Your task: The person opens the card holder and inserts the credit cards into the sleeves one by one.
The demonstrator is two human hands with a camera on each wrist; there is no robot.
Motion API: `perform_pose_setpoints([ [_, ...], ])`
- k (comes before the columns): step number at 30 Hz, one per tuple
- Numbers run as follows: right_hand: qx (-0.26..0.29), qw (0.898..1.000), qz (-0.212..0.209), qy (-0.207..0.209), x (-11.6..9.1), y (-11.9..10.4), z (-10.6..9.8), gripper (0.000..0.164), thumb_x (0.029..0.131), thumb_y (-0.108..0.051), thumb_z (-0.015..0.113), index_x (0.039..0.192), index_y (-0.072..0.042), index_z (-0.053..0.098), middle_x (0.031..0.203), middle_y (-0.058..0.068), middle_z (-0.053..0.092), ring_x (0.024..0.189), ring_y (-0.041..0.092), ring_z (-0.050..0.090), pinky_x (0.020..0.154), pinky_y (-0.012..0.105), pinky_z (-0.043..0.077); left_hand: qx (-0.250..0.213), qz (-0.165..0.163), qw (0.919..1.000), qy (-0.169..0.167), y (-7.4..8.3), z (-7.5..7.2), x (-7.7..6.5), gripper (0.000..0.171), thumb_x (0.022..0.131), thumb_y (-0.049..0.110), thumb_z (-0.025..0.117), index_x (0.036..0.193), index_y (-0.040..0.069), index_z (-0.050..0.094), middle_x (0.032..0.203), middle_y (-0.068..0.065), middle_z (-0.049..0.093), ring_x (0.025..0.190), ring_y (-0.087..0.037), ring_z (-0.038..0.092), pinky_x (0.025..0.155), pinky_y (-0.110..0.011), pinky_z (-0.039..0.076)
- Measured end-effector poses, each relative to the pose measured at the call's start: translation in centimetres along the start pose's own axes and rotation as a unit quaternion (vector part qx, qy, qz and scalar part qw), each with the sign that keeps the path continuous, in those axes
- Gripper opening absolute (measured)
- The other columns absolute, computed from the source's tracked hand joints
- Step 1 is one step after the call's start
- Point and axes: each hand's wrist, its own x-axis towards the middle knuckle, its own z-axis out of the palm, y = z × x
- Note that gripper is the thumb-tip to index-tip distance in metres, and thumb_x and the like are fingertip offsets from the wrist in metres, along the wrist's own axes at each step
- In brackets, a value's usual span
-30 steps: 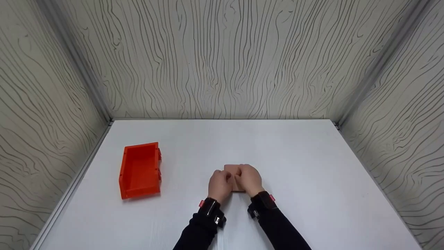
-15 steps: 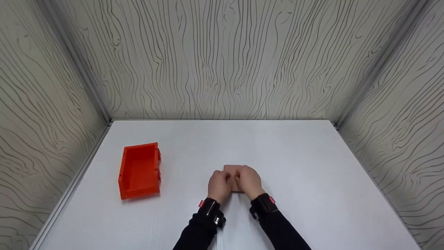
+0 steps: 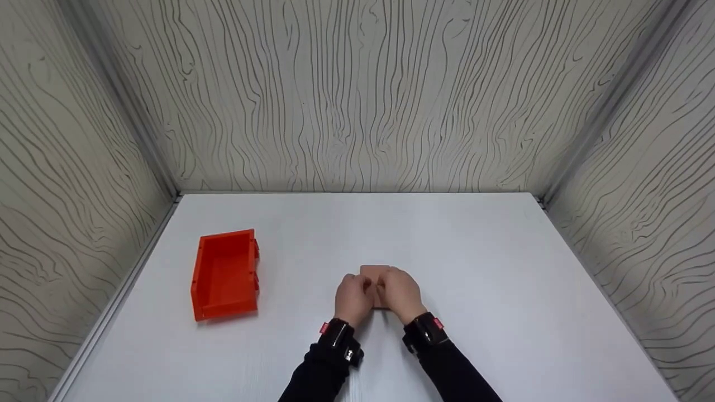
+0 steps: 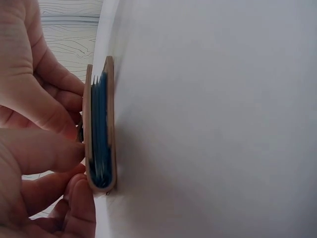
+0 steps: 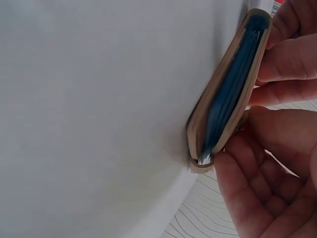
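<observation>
A small tan card holder (image 3: 373, 270) lies on the white table between both hands. Both wrist views show its edge, with blue lining and several clear sleeves inside the folded cover. From the left, my left hand (image 3: 353, 297) holds the card holder, thumb and curled fingers against its upper cover. My right hand (image 3: 403, 292) pinches at the top of the cover from the other side. Between the fingertips a small dark piece (image 4: 80, 128) shows in the left wrist view; its kind is hard to make out. The hands hide much of the cover in the head view.
An orange-red plastic bin (image 3: 228, 273) stands on the white table (image 3: 475, 251) to the left of the hands. Wood-patterned panels (image 3: 357, 100) enclose the table at the back and both sides.
My right hand has shifted very slightly, its wrist turning a little. The left hand, card holder and bin look the same.
</observation>
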Motion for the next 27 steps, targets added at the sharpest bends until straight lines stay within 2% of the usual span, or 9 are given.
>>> perform_pose_setpoints([
  [4,-0.006,1.0,-0.003,-0.001,0.0,0.0,0.0,0.023,0.083,-0.003,0.068,0.063,-0.012,0.06,0.07,-0.002,0.057,0.067,0.014,0.052,0.065,0.033,0.047,0.004,0.0,1.0,0.001,-0.1,0.0,0.0,0.003,0.083,0.002,0.072,0.083,-0.001,0.07,0.078,-0.006,0.058,0.073,-0.024,0.057,0.068,-0.038,0.048],
  [11,0.014,1.0,0.011,-0.004,-0.2,0.4,0.1,0.017,0.085,-0.004,0.069,0.069,-0.009,0.066,0.07,-0.001,0.055,0.066,0.017,0.05,0.064,0.034,0.045,0.002,-0.008,1.0,-0.003,0.0,-0.1,-0.1,0.007,0.082,0.003,0.072,0.087,-0.001,0.071,0.08,-0.007,0.059,0.075,-0.025,0.058,0.07,-0.038,0.048],
  [16,0.044,0.999,0.014,-0.007,-0.4,0.7,-0.4,0.002,0.084,-0.004,0.071,0.082,-0.003,0.072,0.078,0.004,0.061,0.074,0.024,0.059,0.071,0.041,0.05,-0.003,-0.019,0.9997,-0.012,0.1,-0.3,-0.1,0.007,0.082,0.002,0.072,0.089,-0.001,0.072,0.082,-0.007,0.059,0.077,-0.024,0.058,0.072,-0.039,0.049],
  [18,0.052,0.998,0.016,-0.01,-0.4,0.8,-0.5,0.004,0.084,-0.005,0.071,0.086,-0.002,0.073,0.081,0.005,0.063,0.077,0.025,0.061,0.074,0.042,0.051,-0.004,-0.022,0.9996,-0.02,0.1,-0.5,-0.1,0.008,0.081,0.001,0.072,0.089,-0.001,0.071,0.082,-0.007,0.059,0.077,-0.024,0.057,0.072,-0.039,0.049],
  [25,0.075,0.997,0.018,-0.019,-0.2,1.4,-1.1,0.002,0.084,-0.006,0.073,0.083,-0.004,0.072,0.078,0.002,0.064,0.072,0.019,0.057,0.07,0.038,0.048,-0.003,-0.031,0.9986,-0.042,0.0,-1.3,0.0,0.008,0.077,-0.001,0.072,0.085,0.001,0.07,0.077,-0.003,0.058,0.074,-0.021,0.056,0.07,-0.037,0.048],
  [27,0.083,0.996,0.031,-0.021,-0.3,1.5,-1.4,0.008,0.085,-0.007,0.074,0.078,-0.006,0.07,0.075,0.0,0.063,0.068,0.016,0.053,0.066,0.036,0.046,-0.003,-0.034,0.9985,-0.043,-0.1,-1.7,0.0,0.005,0.078,0.001,0.072,0.083,0.002,0.07,0.075,-0.002,0.059,0.073,-0.02,0.056,0.069,-0.036,0.048],
])
